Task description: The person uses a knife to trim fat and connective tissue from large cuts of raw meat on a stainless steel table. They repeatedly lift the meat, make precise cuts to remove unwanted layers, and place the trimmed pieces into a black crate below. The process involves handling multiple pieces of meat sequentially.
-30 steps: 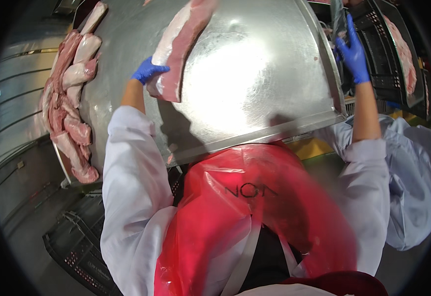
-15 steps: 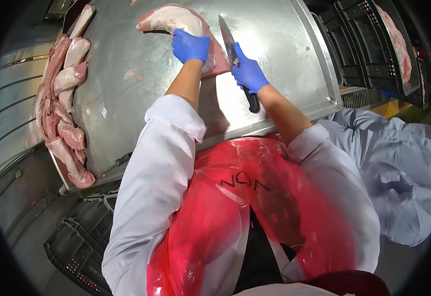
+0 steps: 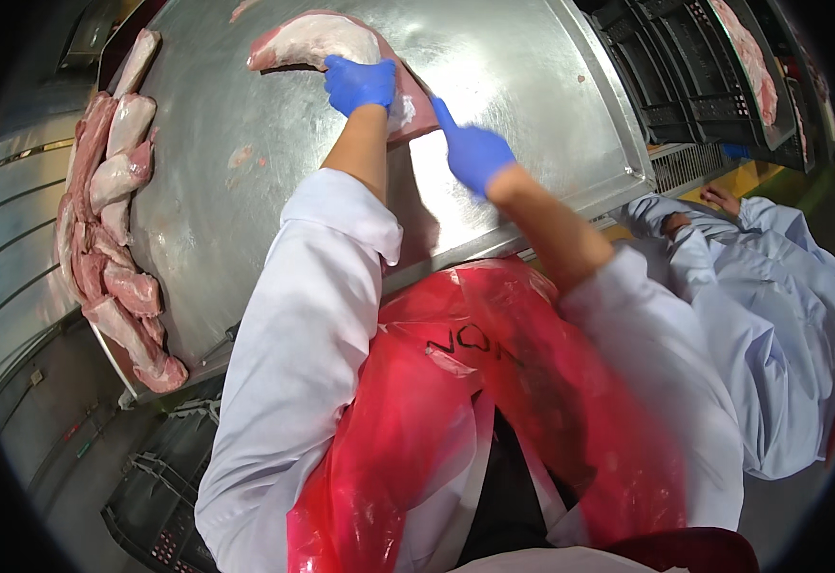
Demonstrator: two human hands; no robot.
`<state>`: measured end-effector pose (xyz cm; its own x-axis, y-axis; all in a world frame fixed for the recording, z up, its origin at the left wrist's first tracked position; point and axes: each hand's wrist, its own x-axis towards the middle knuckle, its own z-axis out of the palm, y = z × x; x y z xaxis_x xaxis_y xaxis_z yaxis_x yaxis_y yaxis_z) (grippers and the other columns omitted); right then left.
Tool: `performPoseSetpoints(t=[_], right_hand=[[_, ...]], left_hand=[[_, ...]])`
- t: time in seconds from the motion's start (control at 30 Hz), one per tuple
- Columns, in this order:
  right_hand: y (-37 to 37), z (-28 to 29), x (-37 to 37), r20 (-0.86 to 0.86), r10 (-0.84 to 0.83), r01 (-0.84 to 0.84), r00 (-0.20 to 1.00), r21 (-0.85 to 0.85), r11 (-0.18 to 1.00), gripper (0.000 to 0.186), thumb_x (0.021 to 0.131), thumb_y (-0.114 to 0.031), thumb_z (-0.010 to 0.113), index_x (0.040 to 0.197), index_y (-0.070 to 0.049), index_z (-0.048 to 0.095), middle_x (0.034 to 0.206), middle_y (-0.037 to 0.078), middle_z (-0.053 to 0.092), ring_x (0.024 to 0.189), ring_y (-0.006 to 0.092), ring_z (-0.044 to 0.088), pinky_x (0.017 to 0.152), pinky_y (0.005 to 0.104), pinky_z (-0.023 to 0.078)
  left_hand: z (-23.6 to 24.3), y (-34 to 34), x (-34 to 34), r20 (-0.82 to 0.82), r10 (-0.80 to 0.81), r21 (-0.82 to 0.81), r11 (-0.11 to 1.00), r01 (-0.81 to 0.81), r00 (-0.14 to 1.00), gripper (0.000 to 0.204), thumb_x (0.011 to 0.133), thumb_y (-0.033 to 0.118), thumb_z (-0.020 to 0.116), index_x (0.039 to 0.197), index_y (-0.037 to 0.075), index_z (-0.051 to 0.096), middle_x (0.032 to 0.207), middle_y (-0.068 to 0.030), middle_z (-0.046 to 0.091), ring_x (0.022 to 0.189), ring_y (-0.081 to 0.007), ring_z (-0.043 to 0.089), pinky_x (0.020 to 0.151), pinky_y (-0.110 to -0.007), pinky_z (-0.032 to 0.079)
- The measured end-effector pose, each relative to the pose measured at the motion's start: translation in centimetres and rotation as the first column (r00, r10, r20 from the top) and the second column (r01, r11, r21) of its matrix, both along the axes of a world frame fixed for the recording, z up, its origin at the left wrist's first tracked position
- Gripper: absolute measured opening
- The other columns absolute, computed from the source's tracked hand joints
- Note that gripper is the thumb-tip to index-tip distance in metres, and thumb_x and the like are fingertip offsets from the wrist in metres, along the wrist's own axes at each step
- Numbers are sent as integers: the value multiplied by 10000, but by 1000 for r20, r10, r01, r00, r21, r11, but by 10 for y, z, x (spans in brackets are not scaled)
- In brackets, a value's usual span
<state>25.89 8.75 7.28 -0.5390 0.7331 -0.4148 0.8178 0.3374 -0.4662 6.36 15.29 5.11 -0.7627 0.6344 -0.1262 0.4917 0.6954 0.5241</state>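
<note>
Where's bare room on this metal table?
On the metal table, between the right hand and raised right rim. A second patch, dotted with scraps, lies between the left-side meat pile and left forearm. Crowded: that pile, and where the left hand holds the meat slab.

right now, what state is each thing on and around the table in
Table: marked with small scraps
Large meat piece: curved, lying on the table
Left hand: fingers bent, resting on the large meat piece
Right hand: closed, index finger stretched out
Knife: in the right hand, mostly hidden
Smaller meat pieces: heaped along the table's left edge
Apron: worn, creased
Right-side crates: one holds meat
</note>
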Motion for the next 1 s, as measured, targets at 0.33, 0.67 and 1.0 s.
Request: performPoseSetpoints(t=[0.33,0.67,1.0], right_hand=[[-111,11,138,-462,-254,294,850,15,956,808,908,17,512,1616,-141,156,783,124,652,628,274,643,641,376,526],[-31,-12,140,-682,-598,507,421,-370,778,797,953,-12,576,1621,-192,180,795,15,587,608,79,530,512,243,462],[52,-24,7,-650,-544,92,531,-594,799,795,958,7,538,1624,-169,141,802,28,568,570,98,532,519,244,477]], left_hand=[[-49,-16,-83,500,-139,280,960,-8,855,1085,631,345,861,1413,-125,273,1307,-326,546,1178,-391,600,997,-419,493],[-19,-90,72,-232,-927,-105,326,940,295,290,764,102,640,1048,143,675,1247,-145,567,1259,-351,501,954,-471,435],[100,-258,-33,88,-603,296,776,557,793,283,860,164,705,736,-16,524,709,-121,454,658,-287,446,622,-397,393]])
